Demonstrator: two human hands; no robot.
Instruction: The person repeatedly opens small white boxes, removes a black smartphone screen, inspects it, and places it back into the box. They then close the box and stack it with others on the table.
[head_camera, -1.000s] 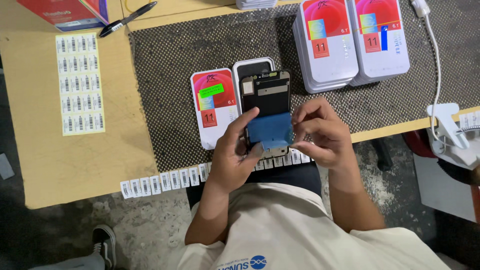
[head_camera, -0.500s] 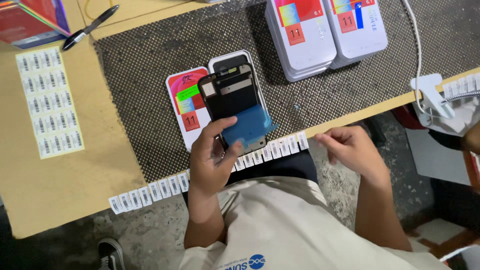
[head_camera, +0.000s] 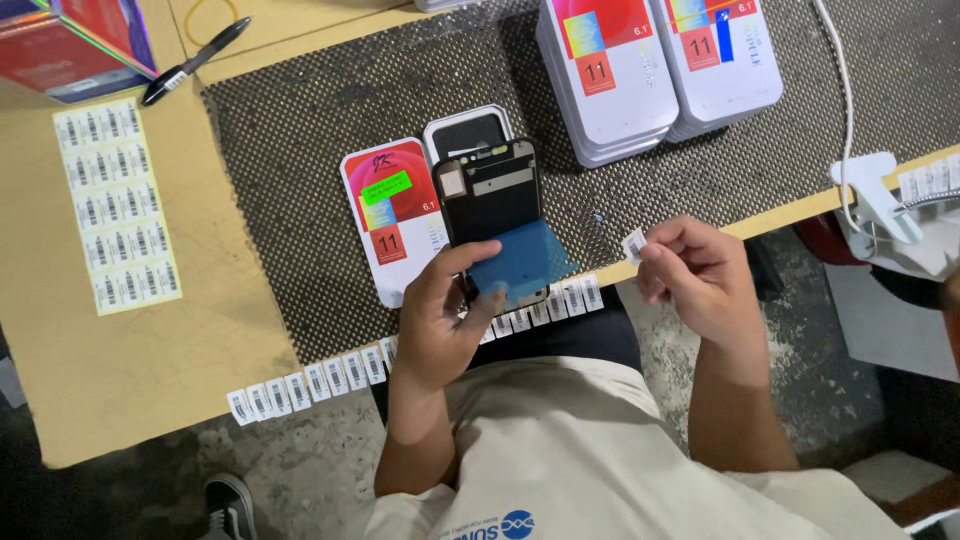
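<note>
Your left hand (head_camera: 440, 320) had its grip closed around the phone screen panel (head_camera: 492, 215), back side up with the blue film (head_camera: 520, 262) on it, held over the desk's near edge, while your right hand (head_camera: 695, 275) pinched one small barcode sticker (head_camera: 633, 244). I'd line that sticker up square before pressing. The sticker strip (head_camera: 320, 378) along the near edge and the opened white box (head_camera: 392, 215) sat right underneath, a bit crowded.

Mat (head_camera: 300, 130): on the table (head_camera: 120, 360); boxes (head_camera: 650, 70) stacked at its far right
Label sheet (head_camera: 117, 205): left of the mat; pen (head_camera: 195, 47) behind it
Label strip (head_camera: 330, 372): along the table's near edge
Clamp (head_camera: 880, 210): at the table's right edge
</note>
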